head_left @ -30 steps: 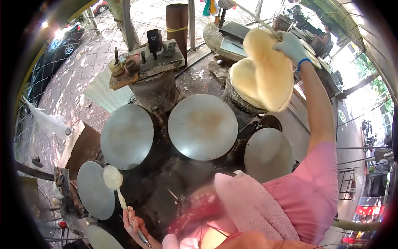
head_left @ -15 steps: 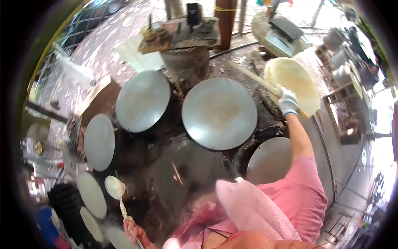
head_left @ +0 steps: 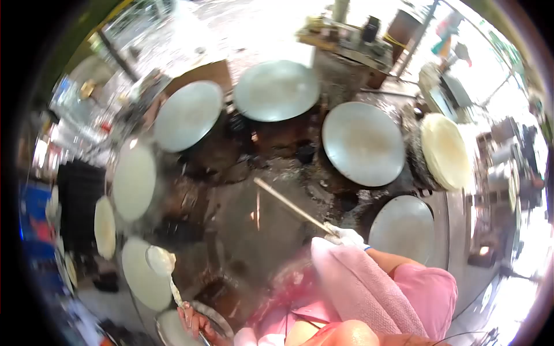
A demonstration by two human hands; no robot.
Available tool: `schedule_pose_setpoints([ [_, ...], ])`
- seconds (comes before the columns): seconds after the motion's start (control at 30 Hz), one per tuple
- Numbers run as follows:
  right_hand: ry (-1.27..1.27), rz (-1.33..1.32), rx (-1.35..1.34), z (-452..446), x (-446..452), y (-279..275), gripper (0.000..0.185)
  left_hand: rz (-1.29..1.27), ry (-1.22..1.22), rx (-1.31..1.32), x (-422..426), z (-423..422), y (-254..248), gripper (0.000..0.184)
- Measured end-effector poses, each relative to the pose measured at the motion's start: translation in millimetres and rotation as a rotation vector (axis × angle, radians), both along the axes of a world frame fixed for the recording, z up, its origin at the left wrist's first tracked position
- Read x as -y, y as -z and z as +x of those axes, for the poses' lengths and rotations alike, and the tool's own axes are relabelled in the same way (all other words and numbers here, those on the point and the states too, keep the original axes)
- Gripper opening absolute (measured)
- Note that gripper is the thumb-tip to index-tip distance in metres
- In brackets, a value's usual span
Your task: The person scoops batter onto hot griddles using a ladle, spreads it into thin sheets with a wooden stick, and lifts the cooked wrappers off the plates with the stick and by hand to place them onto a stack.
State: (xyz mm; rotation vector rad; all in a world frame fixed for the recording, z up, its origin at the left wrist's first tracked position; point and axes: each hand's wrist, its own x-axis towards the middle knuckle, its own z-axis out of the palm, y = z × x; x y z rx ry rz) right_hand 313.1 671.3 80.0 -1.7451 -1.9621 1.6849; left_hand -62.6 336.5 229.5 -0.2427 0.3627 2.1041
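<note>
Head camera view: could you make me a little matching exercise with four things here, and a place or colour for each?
1. Ladle
2. Stick
3. Towel
4. Flatbread pile

A. In the gloved right hand
B. Pale yellow and round, toward the picture's right
C. In the bare left hand
D. Pink, against the person's upper body

Pairs: 1-C, 2-A, 3-D, 4-B

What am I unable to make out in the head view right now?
- Head view: the stick's near end, hidden by the right hand and towel.
- Head view: the end of the ladle's handle below the left hand, cut off by the bottom edge.
- Head view: how many layers the flatbread stack has, blurred.
</note>
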Motion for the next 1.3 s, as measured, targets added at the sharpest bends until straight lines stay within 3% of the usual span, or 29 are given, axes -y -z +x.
schedule_pose_setpoints([
  [0.03, 0.060, -0.021, -0.037, -21.0, 18.2, -18.8, 0.036, -0.020, -0.038, -0.006, 34.4, 0.3, 4.9, 0.032],
  [0.1, -0.120, 0.445, 0.118, -51.6, 42.6, 18.0, 0.037, -0.104, -0.139, -0.025, 112.9, 8.5, 15.7, 0.031],
  [0.17, -0.027, 0.330, -0.059, -96.7, 84.4, 0.1, 0.050, -0.235, -0.241, -0.022, 195.9, 22.7, 26.6, 0.029],
  [0.23, -0.174, 0.252, -0.111, -129.9, 139.0, -1.4, 0.055, -0.400, -0.316, -0.014, 263.7, 32.8, 39.7, 0.027],
  [0.3, -0.377, 0.116, -0.063, -151.9, 200.0, 0.2, 0.058, -0.847, -0.413, -0.226, 298.7, 33.7, 35.6, 0.024],
  [0.33, -0.481, 0.149, -0.035, -152.3, 223.3, 12.8, 0.061, -0.882, -0.410, -0.223, 318.2, 30.1, 43.5, 0.024],
  [0.4, -0.724, 0.297, -0.056, -165.4, 265.8, 18.4, 0.067, -1.322, -0.356, -0.104, 359.3, 18.4, 86.3, 0.024],
  [0.47, -0.927, 0.443, -0.007, -189.7, 304.2, -2.0, 0.068, -1.636, -0.134, -0.229, 398.9, 6.7, 136.7, 0.016],
  [0.57, -1.047, 0.399, 0.196, -205.6, 339.7, -13.9, 0.064, -2.243, 0.423, -1.154, 484.7, -11.4, 246.7, 0.018],
  [0.67, -0.984, 0.368, 0.214, -203.3, 354.9, -8.0, 0.060, -2.148, 0.831, -1.188, 495.0, -60.9, 253.6, 0.019],
  [0.73, -0.910, 0.312, 0.182, -206.5, 360.8, -1.1, 0.061, -2.202, 0.676, -1.169, 510.0, -86.1, 294.7, 0.028],
  [0.8, -0.856, 0.259, 0.141, -213.8, 366.4, -2.2, 0.062, -2.081, 0.719, -1.110, 523.2, -104.7, 316.9, 0.036],
  [0.93, -0.912, 0.143, 0.098, -229.2, 369.3, 10.8, 0.058, -1.823, 0.693, -0.783, 535.4, -64.2, 342.8, 0.048],
  [1.0, -0.984, 0.047, 0.121, -229.1, 372.2, 33.1, 0.058, -1.367, 0.227, -0.232, 528.4, -8.9, 351.6, 0.049],
  [1.1, -1.160, -0.089, 0.198, -227.5, 391.3, 53.7, 0.053, -0.832, -0.039, 0.231, 497.6, 63.8, 332.2, 0.047],
  [1.13, -1.182, -0.140, 0.146, -221.0, 402.2, 55.6, 0.051, -0.637, -0.191, 0.227, 481.7, 85.4, 324.4, 0.042],
  [1.2, -1.212, -0.282, 0.307, -211.4, 418.1, 49.6, 0.046, -0.529, -0.404, 0.295, 444.9, 110.5, 293.1, 0.038],
  [1.23, -1.244, -0.225, 0.193, -192.3, 418.2, 61.5, 0.043, -0.469, -0.508, 0.320, 429.0, 116.7, 276.0, 0.036],
  [1.3, -1.239, -0.365, 0.266, -174.0, 416.9, 55.4, 0.044, -0.227, -0.650, 0.362, 403.6, 129.3, 251.7, 0.032],
])
